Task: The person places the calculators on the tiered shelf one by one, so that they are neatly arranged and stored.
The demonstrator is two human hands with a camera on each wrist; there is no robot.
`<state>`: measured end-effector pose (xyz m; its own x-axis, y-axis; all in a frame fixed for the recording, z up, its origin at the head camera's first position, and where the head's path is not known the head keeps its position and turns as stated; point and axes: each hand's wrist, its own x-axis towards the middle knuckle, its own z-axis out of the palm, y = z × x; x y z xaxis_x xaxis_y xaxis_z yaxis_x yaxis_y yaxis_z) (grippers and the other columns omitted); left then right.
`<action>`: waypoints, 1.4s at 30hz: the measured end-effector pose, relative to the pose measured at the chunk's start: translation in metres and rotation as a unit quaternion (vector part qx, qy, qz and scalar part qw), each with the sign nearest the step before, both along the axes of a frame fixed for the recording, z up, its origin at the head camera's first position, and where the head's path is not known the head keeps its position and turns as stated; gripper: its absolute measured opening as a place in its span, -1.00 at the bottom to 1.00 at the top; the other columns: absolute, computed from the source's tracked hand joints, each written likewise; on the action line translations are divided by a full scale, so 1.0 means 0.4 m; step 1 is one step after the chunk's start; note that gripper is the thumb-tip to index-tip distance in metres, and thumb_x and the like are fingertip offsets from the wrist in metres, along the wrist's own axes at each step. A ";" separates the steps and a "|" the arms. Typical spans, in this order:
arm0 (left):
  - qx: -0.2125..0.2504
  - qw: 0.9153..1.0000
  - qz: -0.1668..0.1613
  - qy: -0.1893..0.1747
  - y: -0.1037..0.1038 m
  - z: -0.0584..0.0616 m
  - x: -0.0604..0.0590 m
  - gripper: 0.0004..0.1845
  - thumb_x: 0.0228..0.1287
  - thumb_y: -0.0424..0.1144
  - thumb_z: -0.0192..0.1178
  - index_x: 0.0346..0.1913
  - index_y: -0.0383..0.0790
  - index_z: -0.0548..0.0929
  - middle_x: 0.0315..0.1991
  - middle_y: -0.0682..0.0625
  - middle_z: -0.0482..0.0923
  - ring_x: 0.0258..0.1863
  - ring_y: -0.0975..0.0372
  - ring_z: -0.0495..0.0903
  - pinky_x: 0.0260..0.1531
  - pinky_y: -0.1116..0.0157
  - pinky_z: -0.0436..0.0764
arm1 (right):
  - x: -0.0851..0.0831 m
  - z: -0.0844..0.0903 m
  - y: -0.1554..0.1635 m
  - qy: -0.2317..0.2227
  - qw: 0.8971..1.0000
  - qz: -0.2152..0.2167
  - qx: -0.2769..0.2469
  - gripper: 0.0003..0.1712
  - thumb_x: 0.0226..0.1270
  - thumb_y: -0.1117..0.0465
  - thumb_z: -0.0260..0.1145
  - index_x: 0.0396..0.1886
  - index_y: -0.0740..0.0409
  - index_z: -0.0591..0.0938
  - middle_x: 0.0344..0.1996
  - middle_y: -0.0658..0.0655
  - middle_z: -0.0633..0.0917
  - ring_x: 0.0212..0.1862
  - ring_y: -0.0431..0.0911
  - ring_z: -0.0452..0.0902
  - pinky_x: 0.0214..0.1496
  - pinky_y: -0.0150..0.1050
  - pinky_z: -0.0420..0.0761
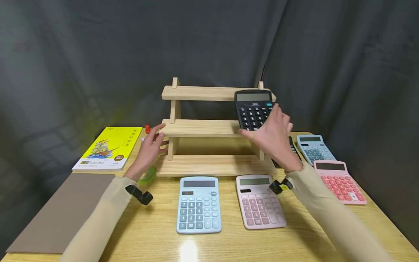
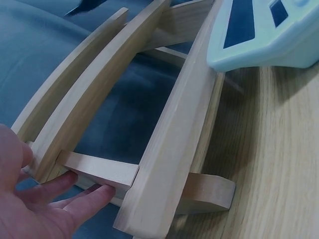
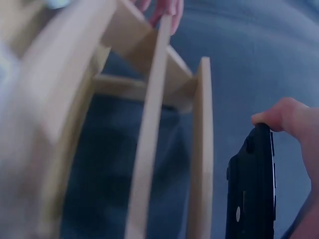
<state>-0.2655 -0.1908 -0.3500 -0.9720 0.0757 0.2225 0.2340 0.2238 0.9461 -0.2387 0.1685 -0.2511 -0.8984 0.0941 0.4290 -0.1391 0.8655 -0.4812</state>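
The fingers (image 1: pixel 276 112) of the right hand (image 1: pixel 273 136) are curled on the lower edge of a black calculator (image 1: pixel 253 109) and grip it; in the right wrist view a fingertip presses on its upper end. The calculator stands tilted against the right end of the wooden rack (image 1: pixel 209 127), its foot at the middle shelf and its display near the top shelf, at about 1 o'clock from the middle of the worktop (image 1: pixel 229 243).

The fingers (image 1: pixel 160 136) of the left hand (image 1: pixel 148 151) are almost straight and touch the left end of the rack at the middle shelf; the left wrist view shows them lying under a short cross piece, not closed around it.

In front of the rack, at 6 o'clock, a blue calculator (image 1: pixel 199 204) and a pink calculator (image 1: pixel 260 201) lie side by side. At 3 o'clock lie a second blue calculator (image 1: pixel 315 148) and a coral calculator (image 1: pixel 340 181). At 9 o'clock lies a yellow book (image 1: pixel 108 148), and nearer the person a brown folder (image 1: pixel 62 213). A green tape roll (image 1: pixel 148 175) lies just beside the left wrist.
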 end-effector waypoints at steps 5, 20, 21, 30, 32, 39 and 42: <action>-0.008 1.000 0.010 -0.004 -0.003 -0.007 0.002 -0.43 0.66 -0.08 -0.11 0.60 -0.04 0.11 0.43 -0.33 0.21 0.31 -0.24 0.42 0.18 -0.17 0.50 | -0.078 0.037 -0.143 -0.003 1.000 0.010 -0.002 0.45 -0.19 -0.33 0.59 0.48 0.40 0.08 0.30 0.38 0.34 0.31 0.30 0.16 0.24 0.13 0.22; 0.012 1.000 0.004 0.009 0.013 -0.023 -0.007 -0.46 0.66 -0.11 -0.12 0.58 -0.10 0.16 0.30 -0.41 0.32 0.23 -0.26 0.48 0.12 -0.19 0.55 | -0.230 0.098 -0.396 -0.055 0.998 -0.005 0.020 0.54 -0.08 -0.55 0.40 0.56 0.42 -0.01 0.44 0.37 0.22 0.42 0.23 0.07 0.40 0.04 0.14; 0.013 1.000 0.003 0.010 0.016 -0.023 -0.008 -0.46 0.66 -0.11 -0.12 0.58 -0.10 0.16 0.30 -0.41 0.32 0.23 -0.26 0.48 0.12 -0.20 0.54 | -0.236 0.098 -0.402 -0.058 0.998 -0.009 0.024 0.54 -0.08 -0.56 0.39 0.56 0.41 0.00 0.44 0.37 0.23 0.41 0.23 0.08 0.39 0.03 0.15; 0.002 1.000 0.001 0.012 0.025 -0.012 -0.006 -0.46 0.67 -0.10 -0.12 0.58 -0.06 0.16 0.32 -0.37 0.32 0.24 -0.22 0.49 0.12 -0.14 0.57 | -0.262 0.100 -0.428 -0.062 0.997 -0.022 0.049 0.59 -0.09 -0.59 0.38 0.58 0.43 -0.05 0.44 0.41 0.22 0.42 0.24 0.08 0.43 0.01 0.12; -0.001 1.000 0.004 0.011 0.024 -0.009 -0.005 -0.46 0.67 -0.09 -0.13 0.58 -0.06 0.16 0.34 -0.37 0.31 0.24 -0.23 0.49 0.12 -0.13 0.58 | -0.262 0.100 -0.429 -0.062 0.996 -0.021 0.056 0.59 -0.09 -0.61 0.37 0.57 0.42 -0.04 0.42 0.40 0.24 0.40 0.23 0.12 0.42 0.01 0.14; 0.000 1.000 0.012 0.003 0.011 -0.010 -0.005 -0.46 0.67 -0.09 -0.13 0.58 -0.05 0.16 0.36 -0.37 0.30 0.25 -0.23 0.48 0.14 -0.14 0.56 | -0.269 0.092 -0.441 -0.055 0.996 -0.014 0.075 0.56 -0.12 -0.67 0.32 0.54 0.40 0.06 0.35 0.37 0.33 0.32 0.20 0.22 0.34 0.00 0.23; 0.008 1.000 0.011 0.002 0.004 -0.010 -0.004 -0.46 0.67 -0.10 -0.12 0.58 -0.06 0.15 0.35 -0.37 0.30 0.25 -0.23 0.48 0.15 -0.16 0.54 | -0.272 0.091 -0.446 -0.055 0.995 -0.011 0.079 0.60 -0.15 -0.71 0.28 0.56 0.39 0.03 0.38 0.37 0.30 0.34 0.19 0.21 0.34 -0.01 0.24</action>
<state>-0.2670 -0.1890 -0.3541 -0.9723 0.0512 0.2280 0.2337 0.2130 0.9487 -0.3473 -0.0100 -0.2145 -0.9392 0.0542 0.3392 -0.0728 0.9336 -0.3509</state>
